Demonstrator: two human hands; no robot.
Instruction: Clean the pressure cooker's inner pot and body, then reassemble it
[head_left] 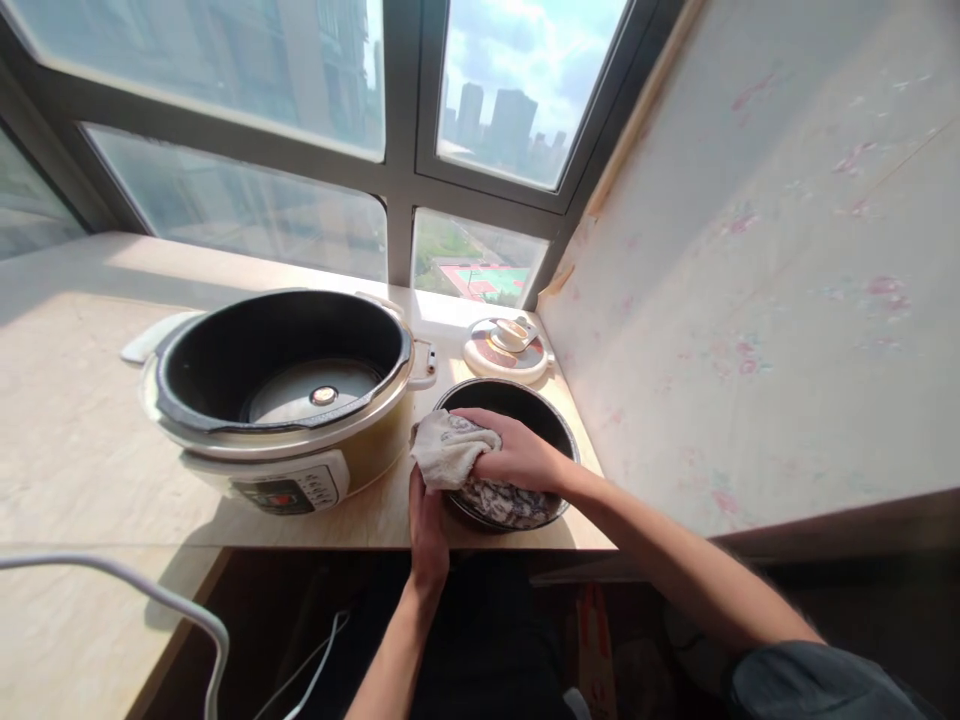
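The right hand point(525, 455) grips a bunched cloth point(450, 450) over the rim of the dark pot point(544, 412), which sits beneath it; the left hand point(429, 520) meets the near-left rim, its fingers too hidden to tell their grasp. Left of the hands stands the uncovered cooker point(300, 445). Wiping seems underway; what remains unwiped doesn't show.
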